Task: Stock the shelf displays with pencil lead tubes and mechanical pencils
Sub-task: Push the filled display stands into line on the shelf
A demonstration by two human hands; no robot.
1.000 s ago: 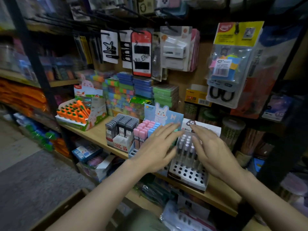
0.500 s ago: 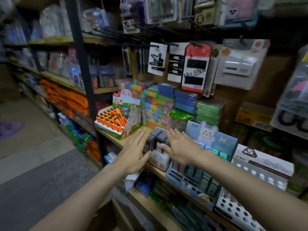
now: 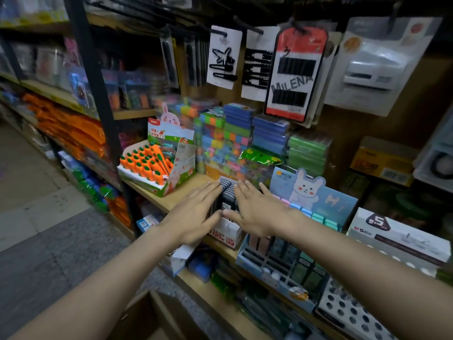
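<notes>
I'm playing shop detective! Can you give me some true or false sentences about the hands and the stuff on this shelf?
1. Both hands lie flat on the small box of dark lead tubes. True: the left hand and the right hand have straight fingers.
2. The carrot display box is right of the hands. False: it is to their left.
3. The bunny display box sits right of the lead tubes. True.
4. The left hand holds a pencil. False: it holds nothing.
5. The red hairpin card lies on the shelf. False: it hangs above.
</notes>
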